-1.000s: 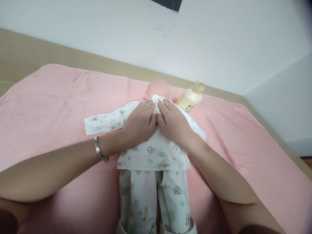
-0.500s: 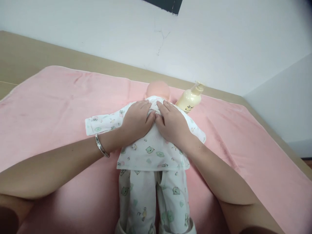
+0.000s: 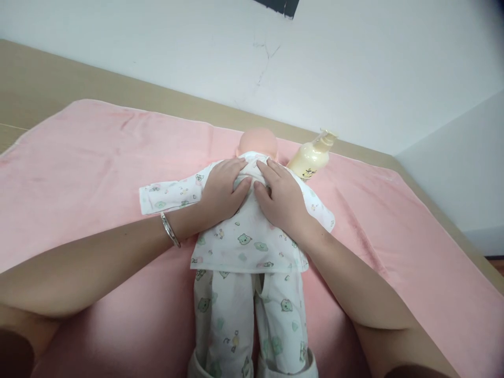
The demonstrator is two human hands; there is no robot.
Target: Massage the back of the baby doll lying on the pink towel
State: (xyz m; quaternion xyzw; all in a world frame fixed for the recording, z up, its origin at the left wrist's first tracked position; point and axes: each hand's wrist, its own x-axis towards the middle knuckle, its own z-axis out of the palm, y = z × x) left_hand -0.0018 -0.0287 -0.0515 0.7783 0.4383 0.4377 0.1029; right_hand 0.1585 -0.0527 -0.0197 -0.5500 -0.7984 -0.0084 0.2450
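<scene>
A doll in a white printed top (image 3: 252, 241) and matching trousers (image 3: 232, 320) lies with its bald head (image 3: 258, 143) at the far end and no face showing. My left hand (image 3: 222, 189) rests flat on the upper left of the doll's back, thumb apart from the fingers, a silver bangle (image 3: 170, 230) on that wrist. On the upper right of the back lies my right hand (image 3: 283, 197), also flat with its thumb spread. A small gap separates the two thumbs. Neither hand grips anything.
A pale yellow pump bottle (image 3: 311, 158) lies tilted beyond the doll's right shoulder. Under everything is a pink blanket (image 3: 98, 157) on a wood-coloured surface (image 3: 47, 73). A white wall (image 3: 177, 47) stands behind, with a dark patch at its top.
The thumbs have moved slightly apart from each other, and both hands stay on the doll's back. The view has shifted a little.
</scene>
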